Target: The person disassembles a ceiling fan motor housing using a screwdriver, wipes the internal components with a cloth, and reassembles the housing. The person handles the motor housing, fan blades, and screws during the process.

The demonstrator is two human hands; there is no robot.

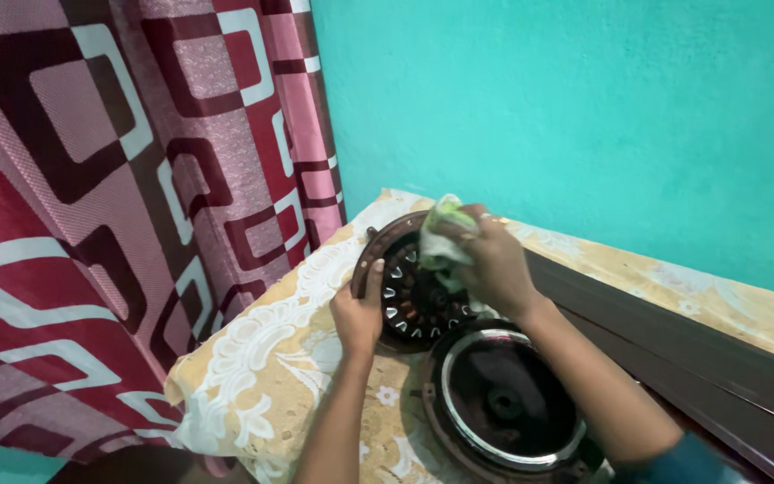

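I am working at the left end of the bench (262, 376), where its cloth-covered edge is dropping off beside the curtain (91, 224) and the wall (584, 116) is closing in behind; open room is lying only toward me. My left hand (357, 315) is reaching forward, palm down, fingers clamped on the near rim of the motor (405, 287), which is sitting tilted on the cloth. My right hand (485, 260) is bending over it, closed tight around a rag (441, 235) and pressing it onto the motor's slotted face. Just beside it, nearer me, a round cover (505, 403) is lying open side up, holding only a hub at its centre.
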